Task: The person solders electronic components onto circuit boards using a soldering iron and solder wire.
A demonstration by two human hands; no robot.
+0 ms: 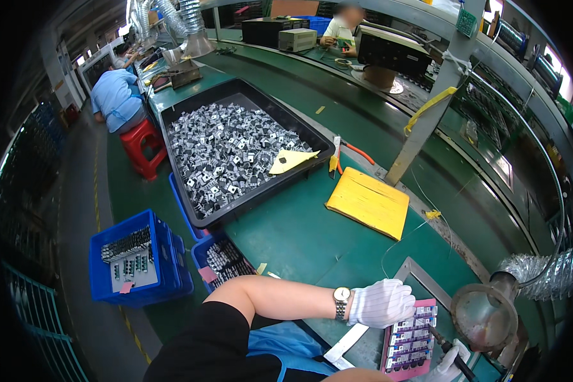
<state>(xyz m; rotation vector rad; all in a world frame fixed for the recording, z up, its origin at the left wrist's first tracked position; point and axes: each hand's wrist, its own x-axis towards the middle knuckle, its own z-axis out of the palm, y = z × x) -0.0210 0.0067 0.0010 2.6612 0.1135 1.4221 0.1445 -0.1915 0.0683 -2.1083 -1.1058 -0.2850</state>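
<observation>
Pink tray (417, 370), left hand (382, 303) (any print illegible)

An electronics assembly workshop is surrounding the left hand (382, 304): flexible ducting (551, 270) is running to its right, a component tray (251, 95) is lying ahead-left, and a seated worker (116, 100) is occupying a stool (141, 148) beyond.
</observation>
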